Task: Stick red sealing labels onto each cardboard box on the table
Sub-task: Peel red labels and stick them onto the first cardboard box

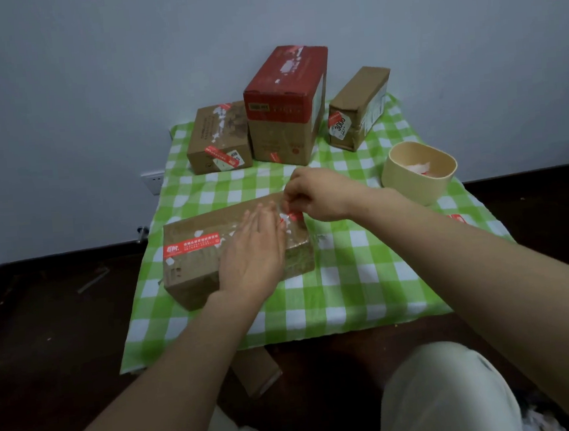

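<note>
Head view: right fingers (pixel 291 194) pinch red label (pixel 296 217), left fingers (pixel 263 217) press box (pixel 195 271); rear box (pixel 357 105) reads 3000

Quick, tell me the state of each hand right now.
Left hand: open, straight fingers resting on the near cardboard box.
Right hand: fingers curled, pinching a red label over that box.

Your near cardboard box (pixel 207 256) is matt brown under glossy clear tape (pixel 298 236); the checked tablecloth (pixel 350 278) looks thin and matt; the beige tub (pixel 415 188) at right, smooth plastic.
</note>
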`<control>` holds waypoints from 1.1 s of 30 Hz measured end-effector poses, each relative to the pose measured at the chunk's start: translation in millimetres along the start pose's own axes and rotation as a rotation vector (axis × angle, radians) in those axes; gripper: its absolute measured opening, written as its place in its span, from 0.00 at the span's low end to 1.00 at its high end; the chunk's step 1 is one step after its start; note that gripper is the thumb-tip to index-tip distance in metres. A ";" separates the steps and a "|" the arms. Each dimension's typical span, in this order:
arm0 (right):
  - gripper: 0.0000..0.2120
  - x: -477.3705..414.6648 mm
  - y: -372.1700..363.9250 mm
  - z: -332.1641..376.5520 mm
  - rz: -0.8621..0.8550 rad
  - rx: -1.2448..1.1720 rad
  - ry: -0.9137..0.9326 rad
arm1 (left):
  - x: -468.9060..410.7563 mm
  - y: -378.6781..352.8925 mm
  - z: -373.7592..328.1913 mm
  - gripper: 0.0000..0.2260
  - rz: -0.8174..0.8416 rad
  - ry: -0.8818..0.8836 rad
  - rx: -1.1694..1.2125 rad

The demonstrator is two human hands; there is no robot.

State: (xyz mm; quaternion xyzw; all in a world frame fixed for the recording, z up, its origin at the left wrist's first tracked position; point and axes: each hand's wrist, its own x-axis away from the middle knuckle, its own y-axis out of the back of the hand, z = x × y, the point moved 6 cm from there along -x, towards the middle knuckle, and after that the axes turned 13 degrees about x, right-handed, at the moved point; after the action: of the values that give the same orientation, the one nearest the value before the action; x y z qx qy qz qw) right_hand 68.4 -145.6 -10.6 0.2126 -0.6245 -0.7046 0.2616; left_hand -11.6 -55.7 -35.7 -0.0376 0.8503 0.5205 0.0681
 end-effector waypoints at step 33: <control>0.07 -3.3 12.4 -6.2 0.070 0.070 0.139 | -4.4 -1.1 3.7 0.20 0.022 0.030 0.013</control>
State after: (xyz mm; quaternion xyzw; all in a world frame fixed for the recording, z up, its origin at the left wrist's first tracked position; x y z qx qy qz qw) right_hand 76.2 -149.2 0.8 0.2482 -0.6361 -0.6561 0.3213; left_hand -6.9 -52.9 -37.6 -0.0357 0.8550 0.5149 0.0500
